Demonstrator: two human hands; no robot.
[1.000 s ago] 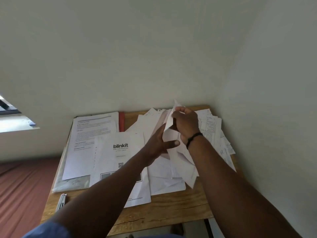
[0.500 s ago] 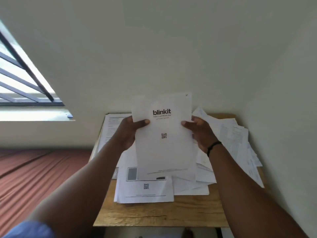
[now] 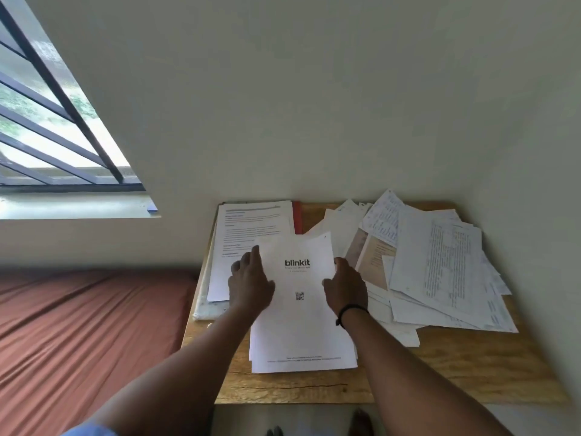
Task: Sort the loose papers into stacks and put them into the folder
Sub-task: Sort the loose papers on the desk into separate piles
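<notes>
A white sheet printed "blinkit" (image 3: 298, 309) lies on top of a small stack of like sheets at the middle of the wooden table (image 3: 456, 369). My left hand (image 3: 250, 286) lies along its left edge, fingers straight and together. My right hand (image 3: 345, 287), with a black wristband, is curled on its right edge. Behind and left, a stack of printed text pages (image 3: 251, 228) rests on a folder whose red edge (image 3: 297, 215) shows at the back. A messy pile of loose papers (image 3: 440, 269) covers the right half of the table.
The table stands in a corner, with pale walls behind it and at the right. A bed with a rust-brown sheet (image 3: 78, 341) adjoins its left side. A barred window (image 3: 47, 127) is at upper left. Bare wood shows along the table's front edge.
The blinkit sheet, held up in the air by both hands half a second ago, now lies flat on the middle stack. Both hands came down with it and stay at its side edges.
</notes>
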